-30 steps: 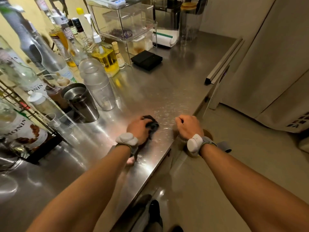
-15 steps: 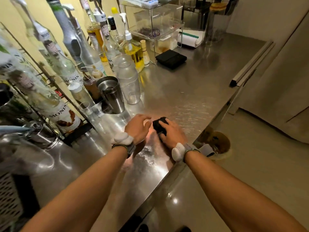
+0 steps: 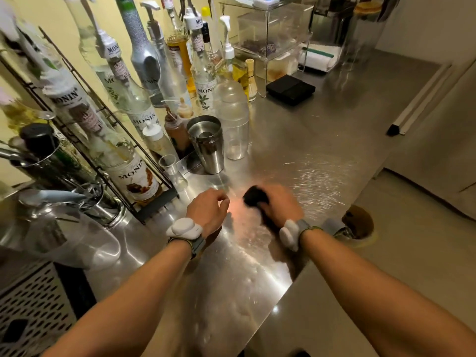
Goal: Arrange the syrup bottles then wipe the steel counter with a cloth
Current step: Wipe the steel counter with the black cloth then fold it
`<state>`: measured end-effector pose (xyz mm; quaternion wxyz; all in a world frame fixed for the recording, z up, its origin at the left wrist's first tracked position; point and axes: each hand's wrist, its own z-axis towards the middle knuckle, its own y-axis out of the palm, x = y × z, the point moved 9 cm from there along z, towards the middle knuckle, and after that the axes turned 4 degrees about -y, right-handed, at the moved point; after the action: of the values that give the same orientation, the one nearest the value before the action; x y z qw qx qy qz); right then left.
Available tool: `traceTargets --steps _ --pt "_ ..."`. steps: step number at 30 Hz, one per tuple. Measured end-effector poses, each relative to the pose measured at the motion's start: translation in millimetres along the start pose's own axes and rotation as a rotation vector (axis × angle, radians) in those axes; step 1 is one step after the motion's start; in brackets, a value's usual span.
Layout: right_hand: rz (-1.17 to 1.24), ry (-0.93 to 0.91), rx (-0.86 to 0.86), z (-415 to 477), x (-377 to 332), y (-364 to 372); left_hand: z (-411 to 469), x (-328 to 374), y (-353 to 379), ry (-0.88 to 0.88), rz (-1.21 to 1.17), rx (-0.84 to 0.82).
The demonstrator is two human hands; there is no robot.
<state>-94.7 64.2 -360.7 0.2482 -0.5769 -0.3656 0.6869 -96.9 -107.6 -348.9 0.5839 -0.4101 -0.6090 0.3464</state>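
Cloth point(image 3: 255, 197) has changed hands. A second ago the left hand point(image 3: 208, 210) held the dark cloth and rubbed with it, while the right hand point(image 3: 279, 210) sat curled at the edge of the counter point(image 3: 322, 140). Half a second ago both hands met at the cloth. Now the right hand has it. Its fingers are bent over the cloth and press it down on the steel. That hand looks blurry, so I think it is moving fast.

The left hand has let go. It sits just beside the cloth, on its left, with the fingers loosely bent and nothing in them. I cannot tell if it touches the steel.

The cloth is on the counter near the front edge, in front of the steel cup point(image 3: 207, 144) and the clear cup point(image 3: 233, 119). The steel to the right of it shows lots of small shiny marks.

The syrup bottles point(image 3: 204, 81) stand in rows at the back by the wall, and some lean in the black rack point(image 3: 159, 199). No hand is near them. So the bottle part looks done, and this is the wiping part. With the cloth in the right hand, the person can likely reach the right side of the counter more easily. Most of the counter is probably left to wipe.
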Motion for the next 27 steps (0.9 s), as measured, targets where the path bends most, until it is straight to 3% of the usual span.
traceTargets --steps 3,8,12,13,16,20,21,24,27 --pt "-0.141 0.229 0.177 12.8 43.7 -16.1 -2.1 -13.4 -7.4 -0.02 0.012 0.034" --pt "-0.075 -0.084 -0.04 26.8 -51.3 43.3 -1.1 -38.8 -9.8 -0.065 0.0 0.024" --pt "-0.04 0.255 0.207 51.5 5.9 19.0 -7.7 -51.3 -9.3 -0.058 -0.014 0.015" --pt "-0.078 0.183 0.193 55.2 -12.5 29.6 -8.5 -55.3 -10.0 -0.063 -0.013 0.013" --pt "-0.111 -0.102 -0.063 54.9 -70.5 74.5 -9.4 -65.4 -15.4 -0.102 -0.043 0.035" --pt "-0.133 0.178 0.135 73.2 -29.1 48.5 -11.7 -78.4 -28.1 -0.124 -0.059 0.064" --pt "-0.141 0.152 0.141 71.9 -42.6 56.4 -12.6 -83.0 -30.9 -0.132 -0.057 0.075" --pt "-0.164 -0.125 -0.075 64.8 -100.7 100.2 -14.8 -88.4 -34.0 -0.139 -0.057 0.093" --pt "-0.109 0.074 0.054 79.8 -71.9 81.7 -16.7 -93.6 -33.7 -0.139 -0.087 0.089"
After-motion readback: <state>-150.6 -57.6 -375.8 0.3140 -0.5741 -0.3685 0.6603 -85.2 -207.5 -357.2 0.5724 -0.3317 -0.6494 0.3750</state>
